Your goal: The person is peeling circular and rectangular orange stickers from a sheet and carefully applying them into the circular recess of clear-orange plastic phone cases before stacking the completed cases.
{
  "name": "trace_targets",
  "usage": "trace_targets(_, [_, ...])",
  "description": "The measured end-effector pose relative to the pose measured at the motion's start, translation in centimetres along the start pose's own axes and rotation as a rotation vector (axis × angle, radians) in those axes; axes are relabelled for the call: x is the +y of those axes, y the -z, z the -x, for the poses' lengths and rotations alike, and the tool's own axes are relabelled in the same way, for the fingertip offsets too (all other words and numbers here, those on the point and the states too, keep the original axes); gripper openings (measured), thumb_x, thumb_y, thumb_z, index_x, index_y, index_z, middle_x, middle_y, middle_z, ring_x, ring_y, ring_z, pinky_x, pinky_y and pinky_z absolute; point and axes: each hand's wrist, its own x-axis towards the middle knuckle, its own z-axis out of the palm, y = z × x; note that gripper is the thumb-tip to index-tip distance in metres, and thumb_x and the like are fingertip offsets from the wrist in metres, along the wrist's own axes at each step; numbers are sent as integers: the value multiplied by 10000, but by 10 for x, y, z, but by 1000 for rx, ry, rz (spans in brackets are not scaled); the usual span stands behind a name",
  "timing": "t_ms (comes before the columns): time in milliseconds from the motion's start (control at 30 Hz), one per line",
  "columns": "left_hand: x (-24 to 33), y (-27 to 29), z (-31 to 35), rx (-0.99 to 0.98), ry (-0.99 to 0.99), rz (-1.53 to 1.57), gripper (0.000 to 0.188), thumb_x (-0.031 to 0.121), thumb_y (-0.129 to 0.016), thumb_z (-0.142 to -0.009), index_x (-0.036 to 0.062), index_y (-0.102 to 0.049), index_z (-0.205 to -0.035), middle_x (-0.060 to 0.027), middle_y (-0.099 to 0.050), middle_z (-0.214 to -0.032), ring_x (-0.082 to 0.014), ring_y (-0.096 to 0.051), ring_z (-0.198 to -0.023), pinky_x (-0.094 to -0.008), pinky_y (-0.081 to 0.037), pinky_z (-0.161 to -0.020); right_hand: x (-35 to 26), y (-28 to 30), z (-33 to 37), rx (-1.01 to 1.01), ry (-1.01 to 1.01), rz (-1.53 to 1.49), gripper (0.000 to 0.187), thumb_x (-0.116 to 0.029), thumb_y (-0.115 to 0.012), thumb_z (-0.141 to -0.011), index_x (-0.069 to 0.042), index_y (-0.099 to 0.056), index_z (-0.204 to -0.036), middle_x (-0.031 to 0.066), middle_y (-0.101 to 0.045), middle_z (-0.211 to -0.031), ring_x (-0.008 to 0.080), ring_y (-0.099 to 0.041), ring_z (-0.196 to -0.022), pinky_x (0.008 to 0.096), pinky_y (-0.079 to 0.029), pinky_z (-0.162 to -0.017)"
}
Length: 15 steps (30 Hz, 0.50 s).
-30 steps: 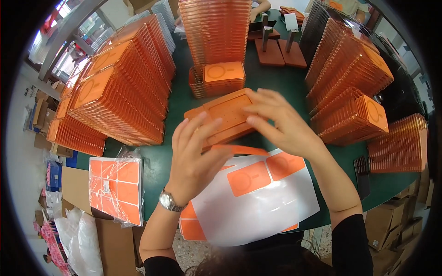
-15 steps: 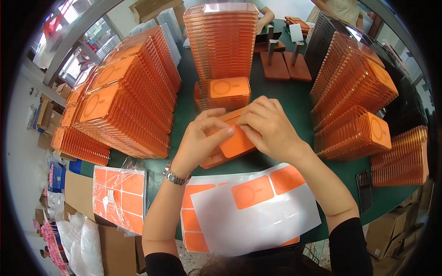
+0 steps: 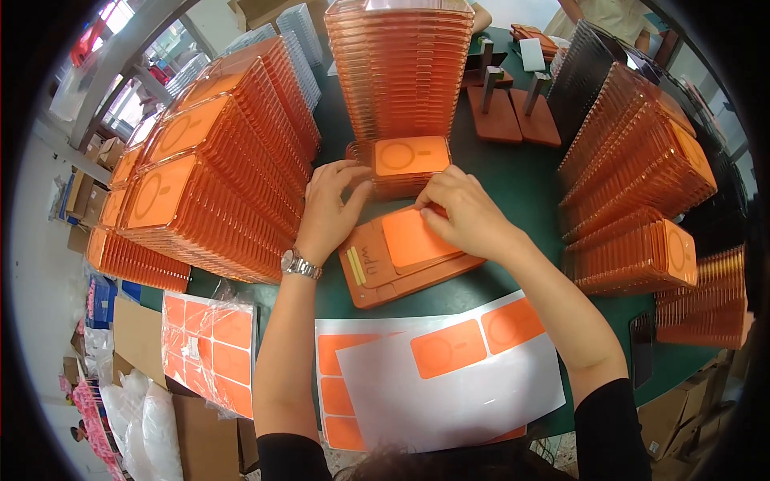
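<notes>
At a green table (image 3: 517,184), a person's right hand (image 3: 464,210) pinches the far edge of an orange sticker (image 3: 411,242) atop a brown jig (image 3: 370,231), whose flat bed apparently supports it. The left hand (image 3: 329,204), thumb and fingers parted, is beside a short stack of clear orange cases (image 3: 411,157), probably set close for easy reach. Sticker and jig lie lengthwise left to right, right ends angled away.
</notes>
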Motion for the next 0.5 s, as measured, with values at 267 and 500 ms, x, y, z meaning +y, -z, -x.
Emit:
trace_targets(267, [-5,-5,3,-44,44,-57,279,192,-722,-882,48,-694,-1120,-152,-594,-1339,-347,-498,-1295,-465,-385,-1101,-1,-6,6,43,115,112,77,-60,-699,-842,-39,-712,-915,72,-578,-994,268,-536,-1038,395,-428,-895])
trace_targets(500, [-14,-4,-1,-33,-26,-180,222,158,-702,-927,20,-645,-1090,-228,-536,-1439,-389,-484,-1352,-426,-413,-1093,-16,-25,4,-18,191,279,96,-49,-628,-850,-48,-676,-933,88,-597,-974,272,-564,-998,398,-437,-883])
